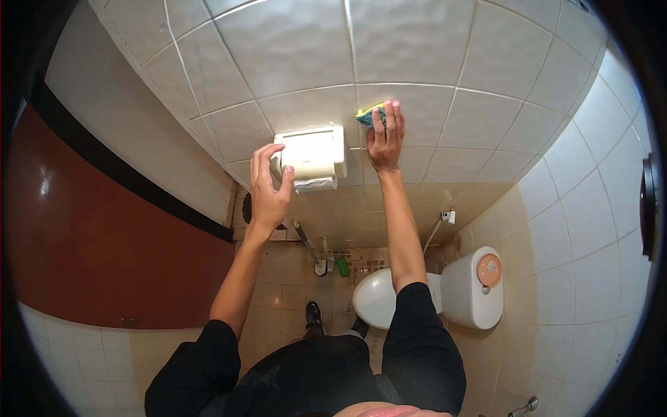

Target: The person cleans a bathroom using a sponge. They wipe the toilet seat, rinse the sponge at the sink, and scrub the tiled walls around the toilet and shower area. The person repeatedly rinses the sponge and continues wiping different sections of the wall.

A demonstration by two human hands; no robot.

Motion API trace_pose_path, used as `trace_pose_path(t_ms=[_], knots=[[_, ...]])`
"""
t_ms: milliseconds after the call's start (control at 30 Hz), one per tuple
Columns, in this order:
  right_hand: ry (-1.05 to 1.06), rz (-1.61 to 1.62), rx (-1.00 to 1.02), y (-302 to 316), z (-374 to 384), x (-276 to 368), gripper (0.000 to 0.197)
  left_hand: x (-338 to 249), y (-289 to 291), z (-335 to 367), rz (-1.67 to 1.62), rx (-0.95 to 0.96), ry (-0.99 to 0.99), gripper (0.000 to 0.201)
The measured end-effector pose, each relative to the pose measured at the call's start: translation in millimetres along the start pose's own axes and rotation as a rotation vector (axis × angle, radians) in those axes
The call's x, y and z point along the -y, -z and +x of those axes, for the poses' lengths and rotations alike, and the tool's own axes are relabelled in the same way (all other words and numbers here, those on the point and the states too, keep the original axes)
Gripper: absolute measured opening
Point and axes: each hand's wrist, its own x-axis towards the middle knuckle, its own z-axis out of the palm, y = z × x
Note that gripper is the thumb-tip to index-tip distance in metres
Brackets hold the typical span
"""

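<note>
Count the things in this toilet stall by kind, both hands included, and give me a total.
Hands: 2, left hand, right hand
Sponge: 1
Paper dispenser: 1
Toilet: 1
Green bottle: 1
Total: 6

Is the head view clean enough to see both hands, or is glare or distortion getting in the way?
Head view: both hands sharp, right hand pressing a sponge to the wall tiles; tile lines bow toward the rim; glare spot on the red door; corners black.
</note>
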Motion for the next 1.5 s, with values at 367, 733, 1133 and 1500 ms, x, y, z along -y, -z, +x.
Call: trace_pose_path(t_ms=[367,733,1133,1500], knots=[[-0.683,0.522,-0.318,11,18,80,0.050,-39,-31,-20,0.011,0.004,-0.023,0.040],[-0.988,0.902,-0.039,33,-16,120,0.032,-29,-40,-46,-0.022,0.008,0.098,0.039],[-0.832,0.698,0.164,57,24,116,0.028,-49,-63,-50,-0.089,-0.004,0.019,0.039],[-0.411,0.166,0.481,51,96,110,0.025,-1,-2,-66,-0.171,-0.159,0.195,0.035]])
